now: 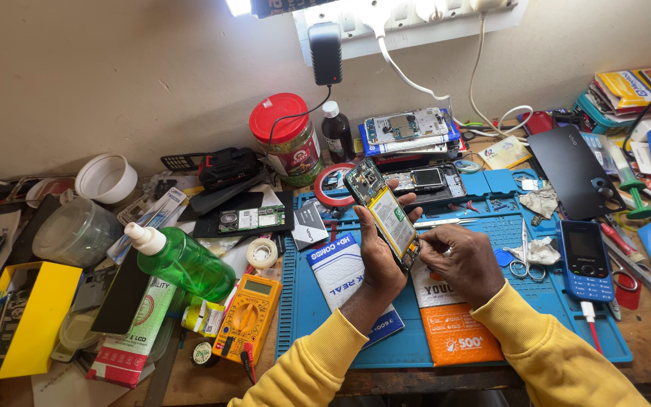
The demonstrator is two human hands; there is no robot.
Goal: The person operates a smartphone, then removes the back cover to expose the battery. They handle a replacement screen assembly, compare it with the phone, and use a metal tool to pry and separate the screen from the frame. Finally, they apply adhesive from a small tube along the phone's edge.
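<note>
left hand (pixel 377 252) has a closed grip on the opened phone (pixel 383 212), long axis tilted up-left; right hand (pixel 457 260) pinches at its lower end, just right of it.

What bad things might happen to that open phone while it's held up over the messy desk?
The opened phone rests only in the left hand, so it might slip onto the blue mat. The right hand pinches at its lower edge, and a hard tug there could harm the bare inner parts. The green spray bottle stands nearby; if it tipped, liquid might reach the loose circuit boards.
</note>
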